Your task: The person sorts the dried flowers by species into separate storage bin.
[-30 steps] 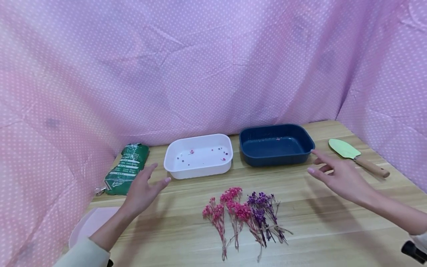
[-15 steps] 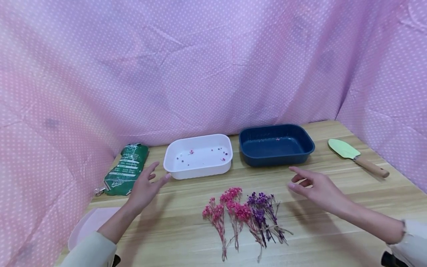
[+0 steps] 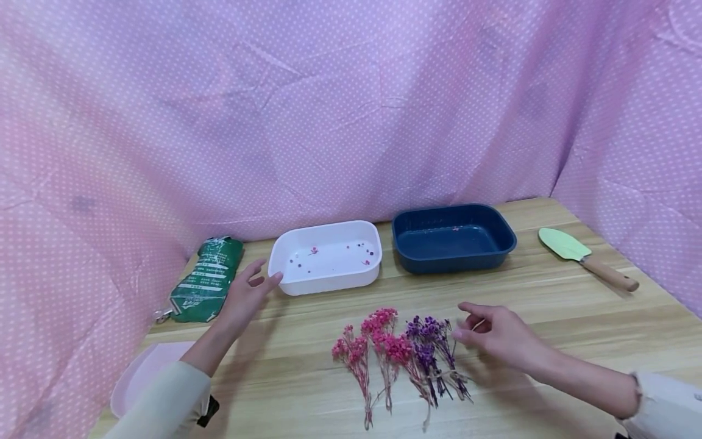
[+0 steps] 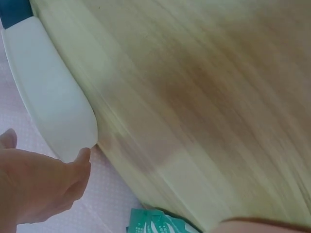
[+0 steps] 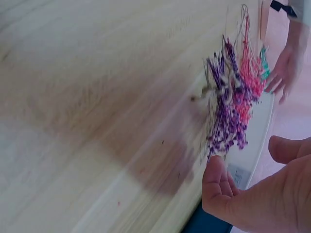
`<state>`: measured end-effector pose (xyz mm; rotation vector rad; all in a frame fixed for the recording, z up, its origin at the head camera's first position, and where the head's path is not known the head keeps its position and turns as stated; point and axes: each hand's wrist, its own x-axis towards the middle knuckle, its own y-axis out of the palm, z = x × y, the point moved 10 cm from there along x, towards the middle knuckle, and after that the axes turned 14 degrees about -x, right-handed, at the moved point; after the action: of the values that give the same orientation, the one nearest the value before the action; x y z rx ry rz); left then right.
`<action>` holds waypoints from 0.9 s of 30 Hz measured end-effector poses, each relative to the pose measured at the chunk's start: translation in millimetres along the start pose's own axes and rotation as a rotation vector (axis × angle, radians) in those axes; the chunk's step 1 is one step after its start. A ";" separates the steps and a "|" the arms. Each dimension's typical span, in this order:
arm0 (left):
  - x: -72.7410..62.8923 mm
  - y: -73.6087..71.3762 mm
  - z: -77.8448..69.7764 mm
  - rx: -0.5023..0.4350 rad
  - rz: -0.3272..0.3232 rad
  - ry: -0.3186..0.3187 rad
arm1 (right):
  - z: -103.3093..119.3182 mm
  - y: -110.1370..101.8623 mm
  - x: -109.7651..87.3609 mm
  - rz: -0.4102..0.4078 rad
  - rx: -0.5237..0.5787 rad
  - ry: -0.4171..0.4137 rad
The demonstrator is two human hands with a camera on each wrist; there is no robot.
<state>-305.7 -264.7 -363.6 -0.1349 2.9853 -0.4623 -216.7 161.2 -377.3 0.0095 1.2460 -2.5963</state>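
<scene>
My left hand (image 3: 245,299) hovers at the near left corner of a white rectangular tub (image 3: 323,285), its thumb tip overlapping the rim in the head view. Nothing is in its grasp. Loose pink and purple flower bits lie inside that tub. Over the table's front right, my right hand (image 3: 496,335) has its thumb and fingertips right beside a bunch of dried purple flowers (image 3: 425,332), the fingers loosely bent with a gap to the thumb. Left of these lie bunches of dried pink flowers (image 3: 356,350). The right wrist view shows the purple flowers (image 5: 226,116) just past the fingertips.
A dark blue tub (image 3: 455,263) stands right of the white one. At the right lies a trowel (image 3: 565,244) with a green blade and wooden handle. Left are a green printed bag (image 3: 208,277) and a pale pink object (image 3: 145,372). Pink dotted cloth (image 3: 340,110) hangs behind.
My right hand has come from beside the blue tub leftward and nearer, to the purple flowers. The left hand has shifted slightly toward the white tub.
</scene>
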 end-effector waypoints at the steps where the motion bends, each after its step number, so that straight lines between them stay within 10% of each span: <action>1: 2.1 0.9 1.1 -0.019 0.002 -0.003 | 1.2 2.4 -0.2 0.006 0.001 0.003; 16: 20.1 12.9 18.7 -0.090 0.083 -0.033 | 15.1 33.2 3.8 0.062 -0.208 -0.093; 27: 20.6 12.9 16.4 -0.122 0.071 -0.027 | 21.8 22.0 4.9 -0.058 -0.369 -0.220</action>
<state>-324.8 -259.5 -385.2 -0.0459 2.9798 -0.2680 -213.9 130.2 -380.9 -0.3751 1.6338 -2.2960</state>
